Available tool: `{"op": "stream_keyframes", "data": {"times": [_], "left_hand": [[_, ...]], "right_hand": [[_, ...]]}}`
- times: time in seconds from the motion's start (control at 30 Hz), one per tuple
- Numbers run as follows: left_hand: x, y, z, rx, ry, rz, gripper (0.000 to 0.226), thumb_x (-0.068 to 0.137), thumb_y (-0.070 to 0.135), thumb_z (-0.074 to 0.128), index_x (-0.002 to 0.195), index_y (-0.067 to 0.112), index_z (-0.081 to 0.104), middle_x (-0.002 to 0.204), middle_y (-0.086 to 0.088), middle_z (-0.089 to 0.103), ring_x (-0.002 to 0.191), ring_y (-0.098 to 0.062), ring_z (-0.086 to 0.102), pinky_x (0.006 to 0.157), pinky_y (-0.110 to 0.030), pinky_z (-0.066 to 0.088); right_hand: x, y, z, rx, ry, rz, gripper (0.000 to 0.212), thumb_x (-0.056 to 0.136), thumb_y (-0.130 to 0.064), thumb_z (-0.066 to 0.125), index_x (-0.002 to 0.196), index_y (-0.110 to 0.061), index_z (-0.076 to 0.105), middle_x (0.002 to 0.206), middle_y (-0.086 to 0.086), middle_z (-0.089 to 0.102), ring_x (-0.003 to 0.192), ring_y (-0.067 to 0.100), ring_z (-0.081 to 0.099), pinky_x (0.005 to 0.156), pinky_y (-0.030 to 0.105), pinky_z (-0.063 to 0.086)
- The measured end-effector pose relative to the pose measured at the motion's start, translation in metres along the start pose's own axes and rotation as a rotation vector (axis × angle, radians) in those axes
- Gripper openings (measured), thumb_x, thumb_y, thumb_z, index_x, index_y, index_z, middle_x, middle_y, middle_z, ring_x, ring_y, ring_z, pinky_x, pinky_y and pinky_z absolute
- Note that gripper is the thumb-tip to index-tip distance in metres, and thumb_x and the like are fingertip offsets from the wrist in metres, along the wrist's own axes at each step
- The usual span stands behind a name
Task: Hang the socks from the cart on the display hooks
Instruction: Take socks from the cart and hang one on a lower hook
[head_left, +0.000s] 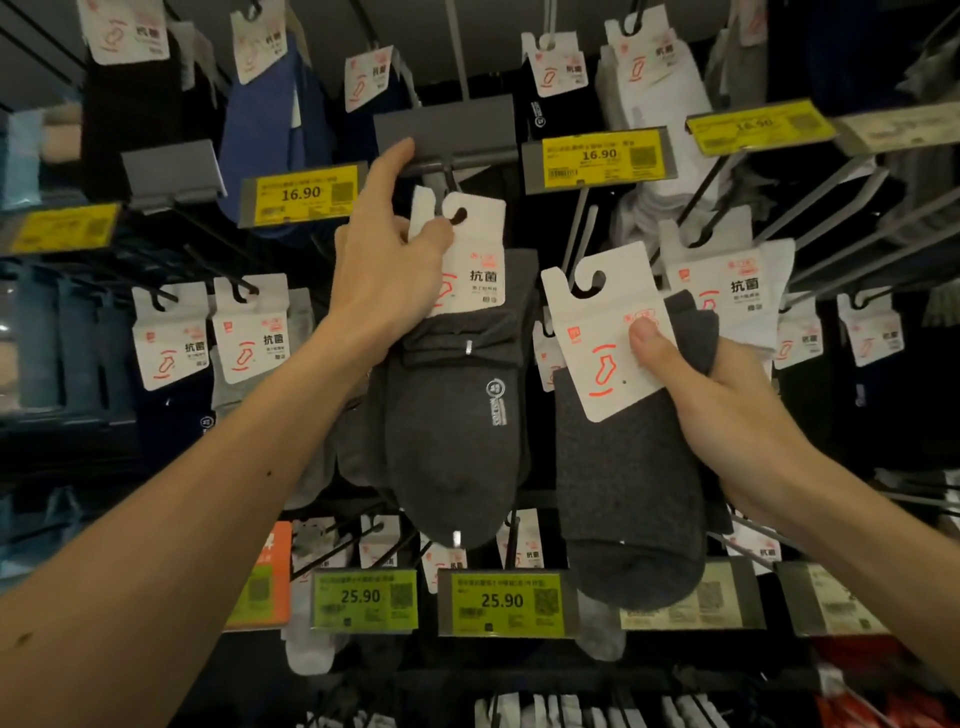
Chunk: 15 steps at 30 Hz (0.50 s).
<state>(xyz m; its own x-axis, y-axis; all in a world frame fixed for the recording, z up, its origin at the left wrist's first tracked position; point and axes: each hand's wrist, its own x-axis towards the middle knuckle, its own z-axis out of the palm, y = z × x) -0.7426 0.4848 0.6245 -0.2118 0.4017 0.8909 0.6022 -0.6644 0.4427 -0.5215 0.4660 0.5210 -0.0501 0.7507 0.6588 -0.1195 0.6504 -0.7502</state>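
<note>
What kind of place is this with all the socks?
Most likely a shop's sock aisle. Carded sock packs hang in rows, yellow price tags read 16.90, and the left hand holds a dark grey pair while the right hand holds another grey pair.

matt knit socks (452, 431), paper cards (608, 338)

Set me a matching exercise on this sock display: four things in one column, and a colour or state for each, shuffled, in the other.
1. left hand
2. right hand
3. 16.90 price label
4. 25.90 price label

A. green
B. holds a dark grey sock pair clear of the hooks
C. yellow
D. pinches a sock card beneath the blank grey holder

Pairs: 1-D, 2-B, 3-C, 4-A
</note>
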Motion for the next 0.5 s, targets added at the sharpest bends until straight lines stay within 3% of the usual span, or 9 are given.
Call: {"op": "stream_keyframes", "data": {"times": [0.23, 0.4, 0.5], "left_hand": [[0.0017, 0.0023, -0.0066, 0.13, -0.01, 0.026, 0.06, 0.085, 0.033, 0.055, 0.137, 0.056, 0.035, 0.125, -0.008, 0.064, 0.114, -0.037, 0.06, 0.093, -0.058, 0.052], [0.004, 0.0066, -0.0097, 0.126, -0.085, -0.009, 0.066, 0.087, 0.023, 0.058, 0.139, 0.054, 0.031, 0.125, -0.01, 0.063, 0.112, -0.033, 0.061, 0.087, -0.048, 0.055], [0.0074, 0.0068, -0.0041, 0.158, -0.061, 0.014, 0.067, 0.093, 0.014, 0.059, 0.142, 0.047, 0.028, 0.113, -0.007, 0.061, 0.098, -0.029, 0.063, 0.079, -0.045, 0.055]], "right_hand": [[-0.0003, 0.0018, 0.0016, 0.019, -0.025, 0.006, 0.028, 0.081, -0.047, 0.057, 0.094, -0.029, 0.074, 0.094, -0.009, 0.078, 0.089, 0.006, 0.073, 0.082, 0.032, 0.053], [0.0001, 0.0004, 0.0022, 0.019, -0.039, 0.002, 0.028, 0.081, -0.046, 0.056, 0.095, -0.028, 0.074, 0.094, -0.01, 0.078, 0.088, 0.005, 0.073, 0.078, 0.028, 0.052], [0.0009, -0.0003, 0.002, 0.019, -0.034, -0.007, 0.028, 0.081, -0.046, 0.056, 0.095, -0.028, 0.073, 0.093, -0.011, 0.078, 0.087, 0.004, 0.073, 0.077, 0.027, 0.051]]}}
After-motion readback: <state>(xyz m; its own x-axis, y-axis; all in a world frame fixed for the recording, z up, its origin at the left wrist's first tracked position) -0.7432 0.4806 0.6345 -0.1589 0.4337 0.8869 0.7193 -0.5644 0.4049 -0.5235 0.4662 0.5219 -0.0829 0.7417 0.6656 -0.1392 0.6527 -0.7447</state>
